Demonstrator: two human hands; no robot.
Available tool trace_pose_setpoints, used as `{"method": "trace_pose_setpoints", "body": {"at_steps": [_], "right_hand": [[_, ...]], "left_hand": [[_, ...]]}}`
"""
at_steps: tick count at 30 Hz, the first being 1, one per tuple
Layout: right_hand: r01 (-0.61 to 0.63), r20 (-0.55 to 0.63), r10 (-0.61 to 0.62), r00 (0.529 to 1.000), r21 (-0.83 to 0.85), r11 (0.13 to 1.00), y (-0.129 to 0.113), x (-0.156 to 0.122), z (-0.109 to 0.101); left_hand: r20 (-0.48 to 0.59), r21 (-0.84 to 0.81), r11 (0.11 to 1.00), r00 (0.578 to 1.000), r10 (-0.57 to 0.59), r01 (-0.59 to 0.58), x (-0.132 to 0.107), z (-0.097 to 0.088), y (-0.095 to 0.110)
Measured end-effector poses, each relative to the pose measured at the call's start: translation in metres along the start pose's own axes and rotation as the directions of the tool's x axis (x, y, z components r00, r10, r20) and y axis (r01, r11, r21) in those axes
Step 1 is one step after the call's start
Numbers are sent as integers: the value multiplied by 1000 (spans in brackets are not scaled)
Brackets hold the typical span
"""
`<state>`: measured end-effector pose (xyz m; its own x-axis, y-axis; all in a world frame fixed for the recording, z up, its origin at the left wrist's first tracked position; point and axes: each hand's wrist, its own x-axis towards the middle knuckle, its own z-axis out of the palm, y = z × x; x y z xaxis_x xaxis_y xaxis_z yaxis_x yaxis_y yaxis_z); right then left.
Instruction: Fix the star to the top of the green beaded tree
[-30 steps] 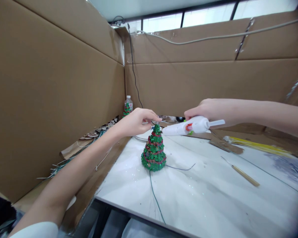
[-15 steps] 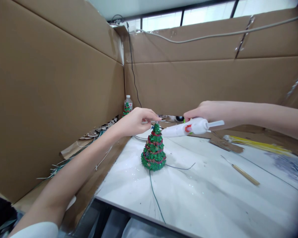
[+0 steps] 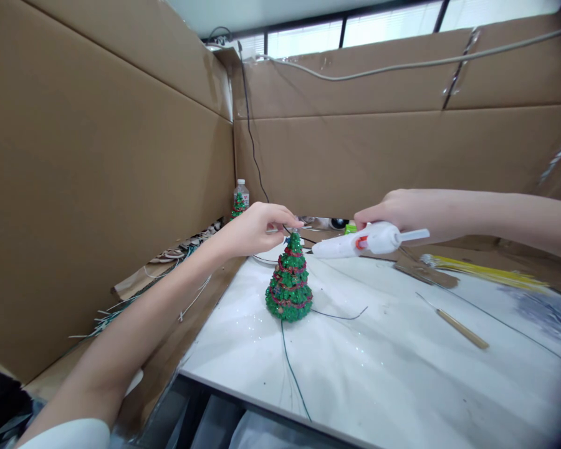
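Observation:
A small green beaded Christmas tree [image 3: 290,288], wound with red garland, stands upright on the white board. At its tip the fingers of my left hand [image 3: 266,223] are closed in a pinch; whether they grip the tip itself or a small piece on it is hidden. My right hand [image 3: 388,211] is wrapped around a white hot glue gun [image 3: 378,240], a glue stick poking out of its rear. The gun's nozzle points left, just right of the upper tree and apart from it. Thin dark wires [image 3: 293,373] extend from under the tree's base.
On the right of the board [image 3: 355,393] lies an awl-like tool with a wooden handle [image 3: 462,328], near yellow strips [image 3: 486,273]. A bottle [image 3: 242,191] and another small tree [image 3: 238,204] stand at the back left. Cardboard walls [image 3: 378,149] enclose the left and back.
My right hand has drawn the glue gun slightly right, away from the tree. My left hand and the tree have stayed in place.

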<state>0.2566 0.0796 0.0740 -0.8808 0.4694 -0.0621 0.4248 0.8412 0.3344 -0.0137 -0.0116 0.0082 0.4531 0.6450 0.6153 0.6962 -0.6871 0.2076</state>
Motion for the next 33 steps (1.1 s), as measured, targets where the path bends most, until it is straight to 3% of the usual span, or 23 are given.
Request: {"method": "trace_pose_setpoints", "body": {"at_steps": [3, 10, 22, 33], "right_hand": [[-23, 57, 26, 998, -58, 998, 4, -2, 3], [-18, 24, 19, 1000, -21, 1000, 6, -5, 5], [-10, 2, 11, 1000, -10, 1000, -21, -3, 0], [-54, 48, 56, 997, -45, 998, -18, -4, -3]], "left_hand": [[2, 2, 1000, 1000, -1, 1, 0, 0, 1], [0, 1, 1000, 1000, -3, 3, 0, -1, 1], [-1, -1, 1000, 1000, -6, 6, 0, 0, 3], [0, 1, 1000, 1000, 0, 0, 0, 0, 2]]}}
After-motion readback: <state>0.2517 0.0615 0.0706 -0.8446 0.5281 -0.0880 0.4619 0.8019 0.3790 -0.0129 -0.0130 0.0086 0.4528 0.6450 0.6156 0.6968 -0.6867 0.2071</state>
